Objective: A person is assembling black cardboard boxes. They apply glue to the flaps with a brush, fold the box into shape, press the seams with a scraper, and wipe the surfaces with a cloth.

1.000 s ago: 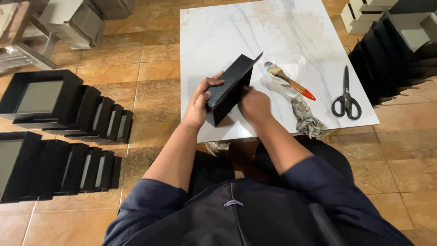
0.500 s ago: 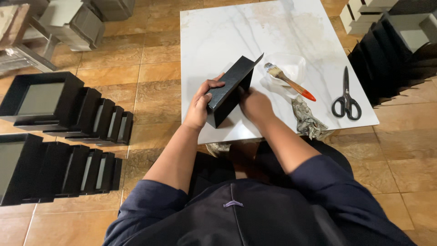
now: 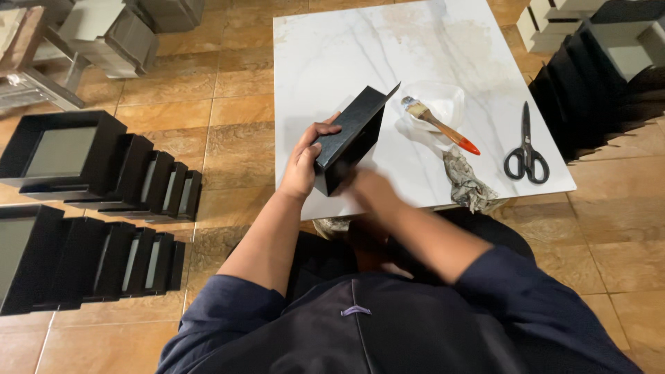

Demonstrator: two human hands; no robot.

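Left hand [image 3: 305,163] grips black box [image 3: 350,138], long axis toward 1 o'clock; right hand [image 3: 367,187] blurred at its 6 o'clock end, grip unclear.

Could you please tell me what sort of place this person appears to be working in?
Probably a small box-making workshop: rows of black boxes line the tiled floor, and a glue brush and scissors lie on the white table.

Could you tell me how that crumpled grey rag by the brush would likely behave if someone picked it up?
The rag looks crumpled and partly overhangs the white table's front edge, so it is probably floppy and light. A nudge might slide it off. It seems unlikely to roll or break.
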